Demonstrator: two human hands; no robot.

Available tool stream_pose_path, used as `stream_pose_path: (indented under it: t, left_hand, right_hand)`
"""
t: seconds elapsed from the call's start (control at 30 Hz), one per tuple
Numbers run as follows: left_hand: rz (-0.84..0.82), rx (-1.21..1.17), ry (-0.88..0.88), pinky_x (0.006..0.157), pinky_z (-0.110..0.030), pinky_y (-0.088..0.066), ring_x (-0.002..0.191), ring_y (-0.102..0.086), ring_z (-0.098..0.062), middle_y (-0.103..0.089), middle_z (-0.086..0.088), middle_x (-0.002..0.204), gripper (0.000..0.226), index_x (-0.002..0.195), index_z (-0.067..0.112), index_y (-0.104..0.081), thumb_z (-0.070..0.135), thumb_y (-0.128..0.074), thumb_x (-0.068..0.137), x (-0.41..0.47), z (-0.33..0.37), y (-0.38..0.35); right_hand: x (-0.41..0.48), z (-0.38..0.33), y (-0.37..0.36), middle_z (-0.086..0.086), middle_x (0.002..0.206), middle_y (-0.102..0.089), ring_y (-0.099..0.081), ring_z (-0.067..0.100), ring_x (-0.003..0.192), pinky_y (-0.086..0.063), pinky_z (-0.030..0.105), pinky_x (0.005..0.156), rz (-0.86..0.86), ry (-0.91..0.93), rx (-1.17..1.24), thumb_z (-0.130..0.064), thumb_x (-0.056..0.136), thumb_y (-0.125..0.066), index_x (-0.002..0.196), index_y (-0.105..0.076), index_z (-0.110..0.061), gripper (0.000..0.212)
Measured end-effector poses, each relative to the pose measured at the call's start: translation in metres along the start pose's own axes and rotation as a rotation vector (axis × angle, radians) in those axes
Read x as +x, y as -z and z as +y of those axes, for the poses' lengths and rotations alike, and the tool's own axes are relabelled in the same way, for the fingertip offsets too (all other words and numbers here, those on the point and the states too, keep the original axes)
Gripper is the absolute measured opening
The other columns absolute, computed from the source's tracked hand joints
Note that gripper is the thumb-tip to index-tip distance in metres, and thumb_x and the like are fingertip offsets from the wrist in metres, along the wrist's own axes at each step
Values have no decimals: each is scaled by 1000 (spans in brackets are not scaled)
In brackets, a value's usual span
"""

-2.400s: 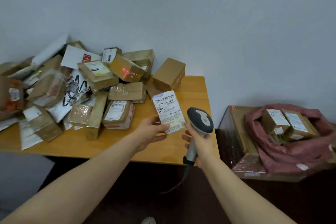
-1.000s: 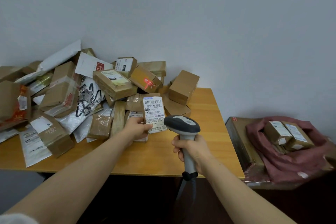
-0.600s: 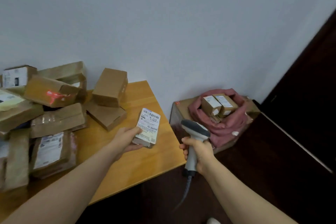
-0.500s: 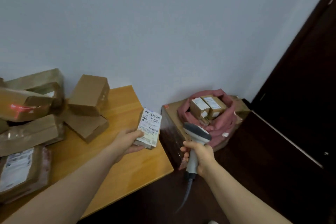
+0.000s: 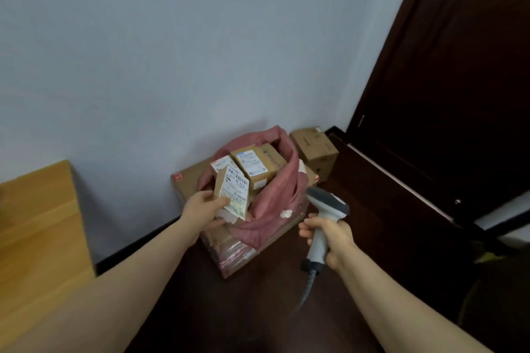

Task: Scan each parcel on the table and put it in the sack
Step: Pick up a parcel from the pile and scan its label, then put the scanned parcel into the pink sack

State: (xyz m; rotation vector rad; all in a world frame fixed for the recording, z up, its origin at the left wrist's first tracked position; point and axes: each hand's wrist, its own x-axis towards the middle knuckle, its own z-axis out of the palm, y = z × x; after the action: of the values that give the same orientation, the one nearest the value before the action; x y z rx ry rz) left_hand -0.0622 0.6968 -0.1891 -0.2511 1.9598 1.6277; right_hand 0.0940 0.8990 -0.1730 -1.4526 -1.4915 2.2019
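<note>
Left hand (image 5: 204, 209) fingers clasp a labelled parcel (image 5: 233, 190) at the mouth of the red sack (image 5: 275, 209), not yet dropped; two parcels (image 5: 258, 165) lie inside already. Right hand (image 5: 329, 238) fingers wrap the scanner (image 5: 327, 205), just beside the sack. Only a corner of the tabletop (image 5: 37, 223) shows, so how many remain cannot be told.

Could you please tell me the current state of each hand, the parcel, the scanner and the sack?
left hand, grips the parcel
parcel, held tilted by the sack's mouth, label up
sack, open, two labelled boxes showing inside
right hand, grips the scanner's handle
scanner, held upright, beside the sack
</note>
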Motion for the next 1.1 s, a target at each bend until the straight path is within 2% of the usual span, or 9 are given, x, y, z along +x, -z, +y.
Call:
stream_pose_path:
  t: [0.17,0.27,0.37,0.53,0.73,0.87,0.93,1.03,1.1]
  left_hand:
    - [-22,16,81,69,-31,-56,84,-67,-17,-69,-6,97,23,113,7,-58,8,-55,90,62,26,-55]
    - [0,67,125,69,-31,-57,80,-67,-17,-69,-6,94,24,111,7,-59,7,-57,88,111,43,-85]
    - [9,177,108,69,-30,-54,78,-67,-19,-70,-5,89,24,110,2,-63,10,-61,88,170,59,-113]
    - [-24,399,87,88,-38,-53,99,-65,-30,-67,-12,113,30,116,3,-64,19,-61,90,263,79,-155]
    - [-110,696,121,88,-32,-46,111,-58,-33,-61,-16,124,38,128,0,-54,21,-54,96,332,80,-205]
    - [-119,979,94,91,-37,-42,119,-52,-34,-52,-21,131,69,146,-5,-16,27,-52,97,351,71,-222]
    - [-174,1157,-4,91,-42,-43,121,-49,-36,-50,-21,131,77,152,8,-2,26,-52,96,357,65,-226]
    - [-261,1344,-109,96,-44,-41,127,-36,-34,-38,-16,139,73,153,26,-4,13,-46,96,362,62,-228]
    - [-296,1428,-147,99,-43,-38,128,-34,-30,-40,-12,139,62,151,27,-20,12,-43,96,365,61,-229]
  right_hand:
    - [64,-40,-5,11,58,-68,-65,15,45,-46,22,44,-40,-86,80,8,84,-59,75,-61,2,11]
    - [106,-64,-19,13,56,-66,-64,17,43,-46,22,38,-38,-134,119,10,84,-59,76,-61,5,10]
    - [156,-89,-37,11,57,-67,-64,17,45,-47,24,45,-17,-156,118,8,84,-60,77,-62,3,9]
    - [242,-116,-65,12,59,-66,-63,21,52,-52,33,59,66,-258,114,6,82,-64,81,-64,3,4]
    - [309,-109,-87,17,59,-65,-59,23,49,-51,31,52,154,-392,115,9,77,-68,78,-65,8,3]
    - [332,-96,-98,15,57,-65,-59,19,43,-51,28,49,200,-441,88,8,77,-69,78,-64,7,5]
    - [341,-93,-103,14,56,-64,-59,18,40,-50,26,46,204,-466,80,8,77,-70,80,-65,7,6]
    - [345,-94,-107,15,55,-64,-58,18,39,-47,25,44,186,-489,81,9,78,-68,77,-64,6,5]
    - [346,-96,-108,14,53,-63,-57,17,38,-46,25,45,167,-487,77,10,78,-67,74,-63,4,8]
